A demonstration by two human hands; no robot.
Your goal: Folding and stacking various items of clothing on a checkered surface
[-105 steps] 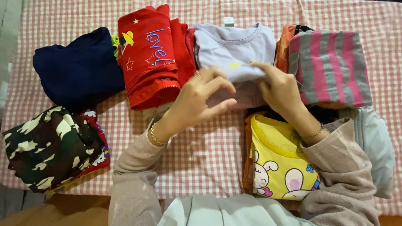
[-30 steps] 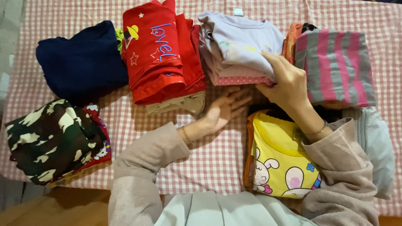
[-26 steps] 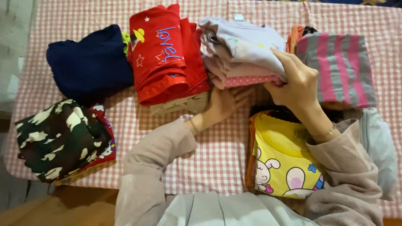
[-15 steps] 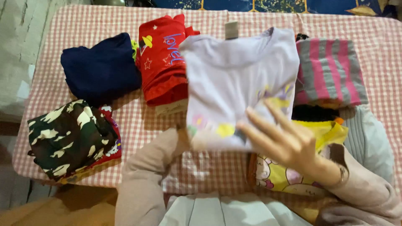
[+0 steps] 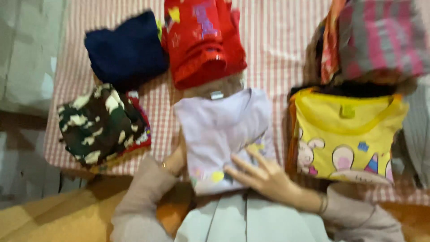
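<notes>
The right hand [image 5: 264,177] lay flat, fingers spread, on the lower front of a folded lilac shirt [image 5: 224,130], pressing it rather than pinching it; no finger curled round the cloth. The left hand [image 5: 177,159] was mostly hidden behind the shirt's left edge, only the wrist and a thin bracelet showing, so I could not tell whether it gripped the cloth or merely propped it from beneath. The shirt sat between the two hands at the near edge of the checked tablecloth [image 5: 277,49], its neck label pointing away from the person. Beyond the fingertips lay a red jumper [image 5: 201,45]; just beside the right hand, to its right, a yellow shirt with cartoon rabbits [image 5: 345,130]; beyond that, a pink and grey striped pile [image 5: 380,40]. To the left of the hidden hand sat a camouflage bundle [image 5: 101,125], with a dark blue garment [image 5: 125,49] behind it. The lilac shirt looked light, soft and limp, likely to sag and unfold if lifted by one corner; holding it flat from both side edges, or from under and over, would keep the fold.
</notes>
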